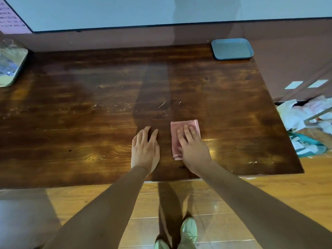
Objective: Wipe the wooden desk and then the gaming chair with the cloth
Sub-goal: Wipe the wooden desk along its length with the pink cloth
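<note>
Right now I see the cloth [173,135], pink and folded into a small oblong pad with layered edges showing at its near end. It lies flat on the desk [89,108] under the right hand [193,150]. That hand presses down on it with straight, slightly spread fingers and covers its right part, so only the left strip and far edge show. The left hand [145,150] lies palm down on bare wood just left of the cloth, fingers straight and a little apart, not touching it. The desk is dark, glossy planks, with pale specks [162,104] just beyond both hands' fingertips. Far beyond the right hand, at the back corner, I see a blue tray [231,49]. Well left of the left hand stands a clear container [10,63], too blurred for me to read. Right of the right hand, past the desk's edge, a bin [312,146] holds crumpled paper [294,117].
</note>
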{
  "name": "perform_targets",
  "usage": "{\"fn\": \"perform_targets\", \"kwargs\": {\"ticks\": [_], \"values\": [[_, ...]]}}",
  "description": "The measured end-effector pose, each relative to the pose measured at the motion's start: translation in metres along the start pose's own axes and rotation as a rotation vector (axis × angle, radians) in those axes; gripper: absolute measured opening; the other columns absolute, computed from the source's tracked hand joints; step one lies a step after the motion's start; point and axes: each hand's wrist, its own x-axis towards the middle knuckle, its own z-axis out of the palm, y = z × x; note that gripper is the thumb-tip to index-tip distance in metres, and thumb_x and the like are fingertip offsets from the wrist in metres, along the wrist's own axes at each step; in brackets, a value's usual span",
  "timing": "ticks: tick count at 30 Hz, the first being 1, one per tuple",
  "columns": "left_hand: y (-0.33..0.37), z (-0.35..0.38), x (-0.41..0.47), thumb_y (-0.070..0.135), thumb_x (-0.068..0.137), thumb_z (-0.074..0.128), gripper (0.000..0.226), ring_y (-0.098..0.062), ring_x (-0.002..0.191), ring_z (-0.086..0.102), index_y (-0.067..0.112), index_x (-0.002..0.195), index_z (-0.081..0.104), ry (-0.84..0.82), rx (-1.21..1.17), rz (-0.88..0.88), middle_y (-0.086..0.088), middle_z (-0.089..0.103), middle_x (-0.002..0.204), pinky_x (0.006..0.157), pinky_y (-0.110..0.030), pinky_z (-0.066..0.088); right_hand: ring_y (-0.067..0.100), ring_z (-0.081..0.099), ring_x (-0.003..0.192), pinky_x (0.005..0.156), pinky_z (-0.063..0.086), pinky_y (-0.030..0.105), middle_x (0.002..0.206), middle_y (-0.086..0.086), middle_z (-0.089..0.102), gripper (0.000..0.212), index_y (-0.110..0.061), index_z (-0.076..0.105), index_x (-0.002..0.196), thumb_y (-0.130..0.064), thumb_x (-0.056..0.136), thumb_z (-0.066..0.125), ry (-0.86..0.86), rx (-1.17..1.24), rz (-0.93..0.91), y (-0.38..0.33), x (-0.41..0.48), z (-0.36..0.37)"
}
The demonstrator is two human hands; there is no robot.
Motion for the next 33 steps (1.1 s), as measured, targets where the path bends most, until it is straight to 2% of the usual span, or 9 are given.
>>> {"fn": "perform_targets", "kwargs": {"ticks": [5, 9, 12, 17, 21, 24, 28, 31, 33], "values": [[-0.003, 0.007, -0.001, 0.028, 0.103, 0.048, 0.035, -0.026, 0.129, 0.047, 0.02, 0.136, 0.056, 0.058, -0.022, -0.027, -0.005, 0.049, 0.142, 0.107, -0.047, 0.043, 0.032, -0.008, 0.162, 0.126, 0.03, 0.047, 0.176, 0.008, -0.009, 0.093, -0.021, -0.002, 0.169, -0.056, 0.103, 0.054, -0.022, 0.014, 0.007, 0.009, 0.043, -0.02], [-0.004, 0.007, 0.001, 0.028, 0.102, 0.051, 0.035, -0.028, 0.129, 0.047, 0.019, 0.134, 0.06, 0.076, -0.031, -0.012, -0.006, 0.053, 0.142, 0.105, -0.049, 0.044, 0.03, -0.009, 0.162, 0.119, 0.038, 0.05, 0.176, 0.005, -0.009, 0.074, -0.023, 0.002, 0.169, -0.039, 0.111, 0.046, -0.013, 0.045, 0.08, 0.008, 0.077, -0.037], [-0.003, 0.004, 0.0, 0.027, 0.102, 0.051, 0.035, -0.028, 0.125, 0.048, 0.019, 0.133, 0.063, 0.075, -0.048, -0.017, -0.004, 0.055, 0.138, 0.102, -0.049, 0.046, 0.03, -0.009, 0.162, 0.118, 0.04, 0.048, 0.176, 0.006, -0.009, 0.07, -0.021, 0.001, 0.169, -0.039, 0.113, 0.04, 0.002, 0.039, 0.092, 0.0, 0.061, -0.032], [-0.006, -0.001, -0.005, 0.029, 0.107, 0.045, 0.042, -0.029, 0.127, 0.046, 0.017, 0.145, 0.058, 0.012, -0.049, -0.013, -0.006, 0.054, 0.147, 0.106, -0.048, 0.045, 0.034, -0.011, 0.161, 0.126, 0.033, 0.046, 0.176, 0.01, -0.009, 0.096, -0.016, -0.008, 0.168, -0.058, 0.104, 0.05, -0.021, 0.004, 0.04, -0.019, -0.021, 0.004], [-0.01, 0.002, -0.011, 0.032, 0.11, 0.039, 0.047, -0.027, 0.133, 0.043, 0.017, 0.153, 0.051, 0.005, -0.047, 0.005, -0.007, 0.049, 0.156, 0.112, -0.047, 0.044, 0.03, -0.011, 0.162, 0.127, 0.03, 0.042, 0.176, 0.008, -0.01, 0.083, -0.02, -0.006, 0.168, -0.05, 0.108, 0.043, 0.006, 0.017, -0.007, -0.014, -0.044, 0.023], [-0.01, 0.004, -0.01, 0.034, 0.109, 0.036, 0.049, -0.026, 0.134, 0.042, 0.017, 0.153, 0.051, 0.009, -0.051, 0.005, -0.006, 0.049, 0.156, 0.112, -0.046, 0.044, 0.031, -0.012, 0.161, 0.13, 0.023, 0.043, 0.175, 0.009, -0.013, 0.088, -0.019, -0.009, 0.167, -0.058, 0.106, 0.041, -0.003, -0.008, -0.012, -0.001, -0.01, 0.014], [-0.012, 0.004, -0.009, 0.033, 0.109, 0.039, 0.048, -0.024, 0.136, 0.041, 0.019, 0.153, 0.051, 0.002, -0.036, 0.016, -0.005, 0.047, 0.158, 0.113, -0.044, 0.042, 0.031, -0.014, 0.161, 0.131, 0.019, 0.045, 0.175, 0.008, -0.014, 0.069, -0.02, -0.007, 0.168, -0.042, 0.114, 0.029, 0.032, 0.042, 0.053, 0.007, 0.044, -0.007], [-0.011, 0.003, -0.011, 0.031, 0.109, 0.041, 0.047, -0.026, 0.137, 0.041, 0.018, 0.153, 0.052, 0.004, -0.048, 0.012, -0.006, 0.047, 0.158, 0.114, -0.044, 0.041, 0.032, -0.016, 0.161, 0.132, 0.01, 0.044, 0.175, 0.011, -0.016, 0.068, -0.015, -0.009, 0.168, -0.04, 0.115, 0.025, 0.049, 0.04, 0.068, 0.002, 0.043, -0.005], [-0.01, 0.0, -0.012, 0.031, 0.11, 0.041, 0.047, -0.027, 0.137, 0.041, 0.017, 0.154, 0.051, -0.003, -0.058, 0.02, -0.007, 0.046, 0.158, 0.115, -0.045, 0.042, 0.034, -0.015, 0.161, 0.132, 0.007, 0.045, 0.174, 0.014, -0.015, 0.073, -0.012, -0.01, 0.167, -0.046, 0.111, 0.023, 0.061, 0.018, 0.061, -0.003, 0.021, 0.007]]}}
